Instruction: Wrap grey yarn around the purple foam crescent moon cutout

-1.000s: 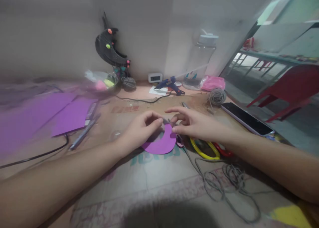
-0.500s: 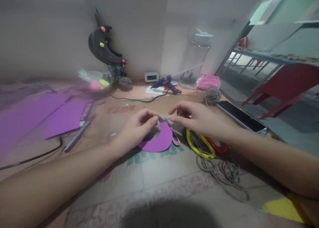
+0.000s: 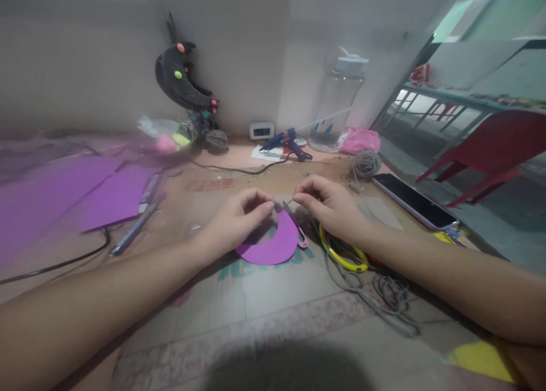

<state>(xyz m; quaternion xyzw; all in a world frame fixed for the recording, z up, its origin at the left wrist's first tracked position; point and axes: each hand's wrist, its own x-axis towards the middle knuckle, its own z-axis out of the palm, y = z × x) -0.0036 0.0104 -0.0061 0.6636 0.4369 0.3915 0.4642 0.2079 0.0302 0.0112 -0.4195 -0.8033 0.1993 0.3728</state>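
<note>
A purple foam crescent lies on the cardboard-covered table in front of me. My left hand rests over its upper left tip with fingers pinched on that tip. My right hand hovers just right of it, thumb and forefinger pinched on the end of a thin grey string stretched toward my left fingertips. The string's loose coils trail off to the lower right. Small pink-handled snips lie beside the crescent.
Yellow and red scissor handles lie under my right wrist. A phone, a twine ball, a blue glue gun, a water bottle, a black crescent ornament and purple foam sheets surround the work spot.
My right hand's spread fingers closed into a pinch on the string and drew back slightly. The string coils were pulled closer together. The left hand stayed on the crescent.
</note>
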